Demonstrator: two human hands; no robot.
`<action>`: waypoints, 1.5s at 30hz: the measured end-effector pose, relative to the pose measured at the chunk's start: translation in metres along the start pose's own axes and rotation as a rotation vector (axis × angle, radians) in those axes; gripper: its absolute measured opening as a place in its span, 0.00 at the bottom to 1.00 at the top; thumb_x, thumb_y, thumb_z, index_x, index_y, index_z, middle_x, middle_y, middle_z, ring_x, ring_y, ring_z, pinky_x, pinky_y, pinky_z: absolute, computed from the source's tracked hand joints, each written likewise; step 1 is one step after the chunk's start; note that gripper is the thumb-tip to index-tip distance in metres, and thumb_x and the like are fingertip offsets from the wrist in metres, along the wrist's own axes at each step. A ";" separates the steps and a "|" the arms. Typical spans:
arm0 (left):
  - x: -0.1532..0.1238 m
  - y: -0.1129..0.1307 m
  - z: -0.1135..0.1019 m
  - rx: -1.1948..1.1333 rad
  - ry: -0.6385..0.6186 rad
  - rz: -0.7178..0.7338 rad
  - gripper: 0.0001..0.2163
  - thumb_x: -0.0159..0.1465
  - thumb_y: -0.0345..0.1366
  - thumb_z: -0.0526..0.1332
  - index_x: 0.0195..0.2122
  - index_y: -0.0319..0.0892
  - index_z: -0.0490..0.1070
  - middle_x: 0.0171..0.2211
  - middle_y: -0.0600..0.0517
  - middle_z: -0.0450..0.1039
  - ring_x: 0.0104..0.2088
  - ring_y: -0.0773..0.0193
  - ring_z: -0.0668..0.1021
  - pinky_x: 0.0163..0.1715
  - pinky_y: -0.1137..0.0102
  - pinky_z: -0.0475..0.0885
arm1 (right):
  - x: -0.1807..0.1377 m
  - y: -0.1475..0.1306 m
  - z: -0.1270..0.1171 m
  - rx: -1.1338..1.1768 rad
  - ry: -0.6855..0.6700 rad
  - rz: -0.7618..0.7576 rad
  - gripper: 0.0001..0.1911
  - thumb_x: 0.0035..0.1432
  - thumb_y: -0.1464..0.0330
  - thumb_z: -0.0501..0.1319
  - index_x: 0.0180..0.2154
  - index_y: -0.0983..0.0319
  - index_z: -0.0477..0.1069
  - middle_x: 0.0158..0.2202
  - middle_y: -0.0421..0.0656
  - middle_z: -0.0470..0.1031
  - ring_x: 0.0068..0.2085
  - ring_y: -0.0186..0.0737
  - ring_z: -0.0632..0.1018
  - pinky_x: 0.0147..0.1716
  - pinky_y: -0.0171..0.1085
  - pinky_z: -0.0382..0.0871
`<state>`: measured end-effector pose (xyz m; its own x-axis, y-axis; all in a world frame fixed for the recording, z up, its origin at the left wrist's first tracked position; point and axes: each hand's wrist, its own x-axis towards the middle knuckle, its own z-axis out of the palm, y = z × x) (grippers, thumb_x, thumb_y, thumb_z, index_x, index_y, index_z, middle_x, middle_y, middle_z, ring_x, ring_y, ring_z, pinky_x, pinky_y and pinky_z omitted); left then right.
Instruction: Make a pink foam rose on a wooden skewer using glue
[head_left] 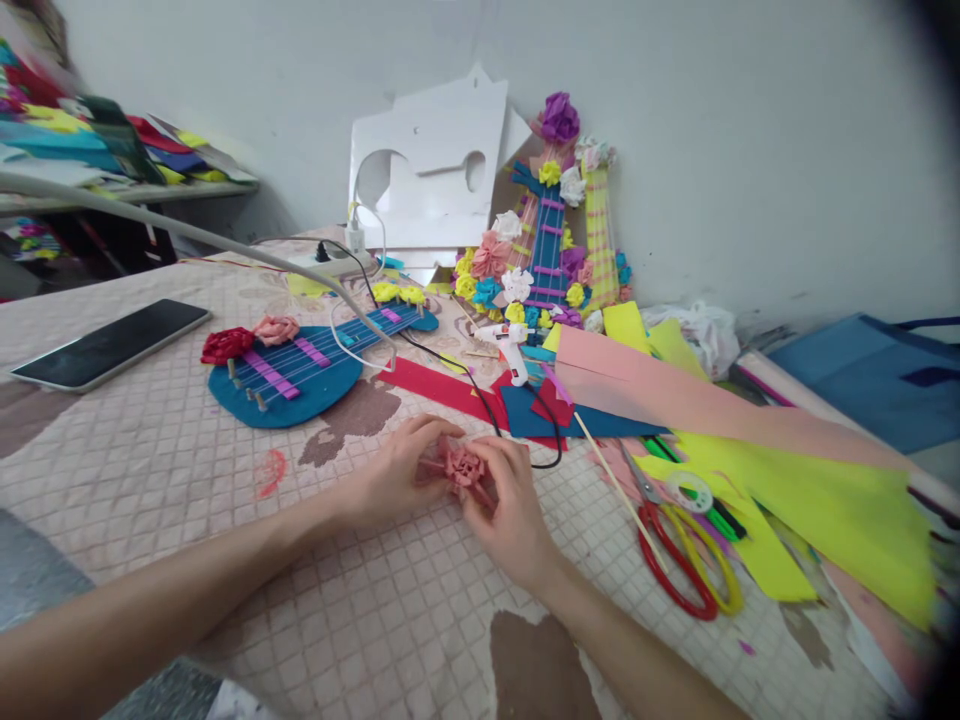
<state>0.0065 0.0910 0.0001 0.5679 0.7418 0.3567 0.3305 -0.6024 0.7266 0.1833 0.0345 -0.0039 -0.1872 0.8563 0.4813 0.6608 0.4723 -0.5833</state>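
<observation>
Between my two hands, low over the quilted tablecloth, is a pink fabric or paper flower (463, 466) with ruffled petals. My left hand (409, 468) grips its left side, fingers curled round the edge. On the right side, my right hand (506, 500) pinches the flower between thumb and fingers. Beyond them lies a blue craft guitar (319, 365) with purple strips and strings; a red flower (227, 346) and a pink flower (276, 329) sit on its body. A white glue gun (510, 345) rests past my right hand, its black cord curving toward the hands.
Red-and-yellow scissors (679, 560) and a thin wooden stick (622, 490) lie at the right, near yellow sheets (825, 510) and a pink sheet (675, 385). A phone (112, 343) lies at the left. Flower-covered guitars (551, 240) lean on the wall. A white cable crosses the left side.
</observation>
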 end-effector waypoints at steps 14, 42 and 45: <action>0.001 -0.002 -0.008 0.033 -0.055 0.047 0.20 0.57 0.30 0.61 0.51 0.42 0.63 0.48 0.45 0.66 0.50 0.58 0.70 0.48 0.62 0.71 | -0.002 0.005 0.003 0.026 -0.006 0.023 0.27 0.51 0.79 0.58 0.52 0.59 0.61 0.49 0.47 0.65 0.51 0.47 0.66 0.52 0.49 0.63; -0.001 -0.005 0.003 0.069 0.013 0.131 0.19 0.57 0.29 0.61 0.50 0.42 0.63 0.47 0.46 0.68 0.49 0.57 0.71 0.49 0.59 0.69 | -0.003 0.009 0.005 0.013 0.014 -0.003 0.26 0.51 0.77 0.57 0.52 0.58 0.60 0.49 0.48 0.66 0.52 0.48 0.67 0.51 0.51 0.64; -0.001 -0.003 0.000 0.068 -0.012 0.122 0.20 0.56 0.29 0.62 0.50 0.42 0.63 0.47 0.46 0.67 0.49 0.57 0.70 0.50 0.60 0.69 | -0.003 0.009 0.005 0.013 0.014 -0.008 0.26 0.51 0.77 0.57 0.53 0.57 0.60 0.49 0.48 0.66 0.52 0.49 0.67 0.51 0.51 0.64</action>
<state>0.0053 0.0922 -0.0025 0.6155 0.6589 0.4325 0.3088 -0.7065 0.6368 0.1863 0.0374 -0.0143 -0.1823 0.8497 0.4947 0.6502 0.4816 -0.5877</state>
